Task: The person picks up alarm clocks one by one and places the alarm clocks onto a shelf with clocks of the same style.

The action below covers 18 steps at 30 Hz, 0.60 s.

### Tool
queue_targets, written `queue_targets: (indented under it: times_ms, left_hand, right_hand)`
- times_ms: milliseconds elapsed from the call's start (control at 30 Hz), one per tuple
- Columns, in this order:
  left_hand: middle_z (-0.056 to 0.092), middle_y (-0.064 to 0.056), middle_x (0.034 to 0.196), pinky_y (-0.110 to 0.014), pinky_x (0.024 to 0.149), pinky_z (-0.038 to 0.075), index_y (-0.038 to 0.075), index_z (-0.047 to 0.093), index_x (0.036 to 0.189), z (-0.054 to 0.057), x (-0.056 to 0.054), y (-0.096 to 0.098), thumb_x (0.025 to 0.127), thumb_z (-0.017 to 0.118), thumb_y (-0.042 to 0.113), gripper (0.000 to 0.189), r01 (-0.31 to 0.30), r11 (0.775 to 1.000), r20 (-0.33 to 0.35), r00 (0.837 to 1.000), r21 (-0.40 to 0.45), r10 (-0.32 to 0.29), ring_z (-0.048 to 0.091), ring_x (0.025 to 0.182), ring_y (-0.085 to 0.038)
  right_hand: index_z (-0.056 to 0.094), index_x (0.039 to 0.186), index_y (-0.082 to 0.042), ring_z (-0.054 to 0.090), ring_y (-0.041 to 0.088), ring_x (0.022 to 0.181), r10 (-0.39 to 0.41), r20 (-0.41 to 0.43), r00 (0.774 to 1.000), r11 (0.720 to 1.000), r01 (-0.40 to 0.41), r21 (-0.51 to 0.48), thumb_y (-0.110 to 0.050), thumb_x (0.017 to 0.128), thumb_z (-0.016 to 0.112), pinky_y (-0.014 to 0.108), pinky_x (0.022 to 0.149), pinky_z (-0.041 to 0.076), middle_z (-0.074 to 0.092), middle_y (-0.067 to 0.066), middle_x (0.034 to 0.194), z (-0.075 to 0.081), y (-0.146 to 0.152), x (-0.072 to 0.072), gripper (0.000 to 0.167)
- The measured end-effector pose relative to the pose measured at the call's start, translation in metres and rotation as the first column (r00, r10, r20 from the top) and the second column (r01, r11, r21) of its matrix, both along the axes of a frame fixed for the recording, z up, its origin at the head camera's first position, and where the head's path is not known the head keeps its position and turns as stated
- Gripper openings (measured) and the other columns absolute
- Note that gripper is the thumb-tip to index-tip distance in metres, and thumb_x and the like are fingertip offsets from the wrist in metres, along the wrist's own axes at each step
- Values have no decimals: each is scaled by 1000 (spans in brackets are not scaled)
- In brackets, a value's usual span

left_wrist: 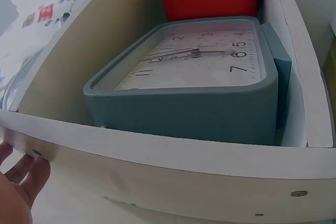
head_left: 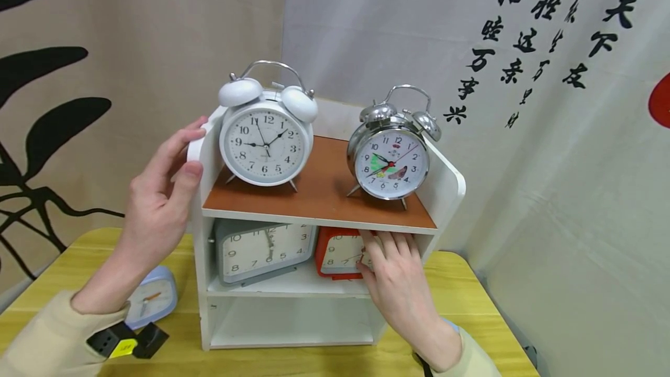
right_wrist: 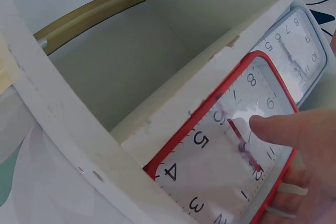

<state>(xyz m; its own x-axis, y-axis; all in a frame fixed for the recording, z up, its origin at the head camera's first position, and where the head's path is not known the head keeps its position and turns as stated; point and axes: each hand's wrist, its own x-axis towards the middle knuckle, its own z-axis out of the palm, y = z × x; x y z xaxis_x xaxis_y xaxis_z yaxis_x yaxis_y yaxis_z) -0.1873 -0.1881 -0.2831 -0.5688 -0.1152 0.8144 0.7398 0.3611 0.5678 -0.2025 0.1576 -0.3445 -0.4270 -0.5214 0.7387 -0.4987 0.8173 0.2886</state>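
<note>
My left hand (head_left: 159, 199) holds the left side panel of a small white shelf (head_left: 290, 345), thumb and fingertips at its upper front corner. In the left wrist view those fingers (left_wrist: 32, 177) touch the panel's outer face. My right hand (head_left: 400, 281) reaches into the middle compartment and grips a red-framed clock (head_left: 337, 252). In the right wrist view the thumb (right_wrist: 278, 131) lies over the dial, with the other fingers at the frame's top edge, partly hidden. Left of it a grey-blue clock (head_left: 267, 252) leans back in the same compartment.
On the brown top board (head_left: 327, 191) stand a white twin-bell alarm clock (head_left: 267, 144) and a silver twin-bell alarm clock (head_left: 392, 162). A light-blue clock (head_left: 152, 298) lies on the yellow wooden table (head_left: 466, 307), behind my left forearm. A curtain (head_left: 335, 28) hangs behind.
</note>
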Motion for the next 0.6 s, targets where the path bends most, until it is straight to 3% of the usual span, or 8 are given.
queue_targets:
  times_ms: [133, 300, 367, 500, 600]
  left_hand:
    - [48, 2, 166, -5, 109, 45, 14, 49, 156, -2, 1, -1, 110, 53, 11, 47, -4, 1000, 22, 1000, -10, 4, 52, 144, -1]
    - [48, -5, 165, 2, 98, 46, 30, 36, 164, -15, 8, -6, 105, 63, 10, 68, -30, 997, 166, 985, -65, 40, 48, 135, 11]
    - [48, -7, 164, 3, 95, 44, 36, 31, 165, -22, 11, -9, 98, 73, 12, 82, -32, 993, 223, 973, -111, 56, 46, 133, 13]
    - [49, -3, 162, -3, 96, 41, 43, 23, 165, -33, 15, -11, 81, 92, 17, 112, -15, 977, 290, 954, -212, 77, 45, 136, 3]
    - [51, -1, 158, -4, 97, 41, 44, 23, 165, -40, 16, -11, 75, 97, 21, 118, -16, 965, 303, 948, -261, 98, 46, 134, 0]
  right_hand:
    - [65, 135, -11, 65, 35, 111, -17, 21, 1000, 1000, 17, 8, -24, 70, 98, 56, 96, 57, 70, 12, 129, 0, 0, 0, 74]
    - [64, 136, -11, 65, 36, 112, -33, 34, 999, 999, 32, 18, -24, 72, 98, 57, 96, 57, 70, 13, 130, 0, -1, -1, 74]
    - [64, 136, -11, 65, 36, 112, -34, 35, 999, 999, 33, 21, -24, 72, 98, 57, 96, 57, 69, 13, 131, 0, -1, -2, 73]
    - [64, 136, -10, 65, 36, 114, -24, 33, 999, 1000, 24, 17, -23, 72, 97, 56, 96, 57, 69, 14, 132, 0, 0, -2, 73]
    - [63, 138, -9, 64, 36, 119, 11, 31, 999, 1000, -11, 2, -22, 72, 97, 55, 100, 56, 68, 14, 134, -2, 4, 1, 76]
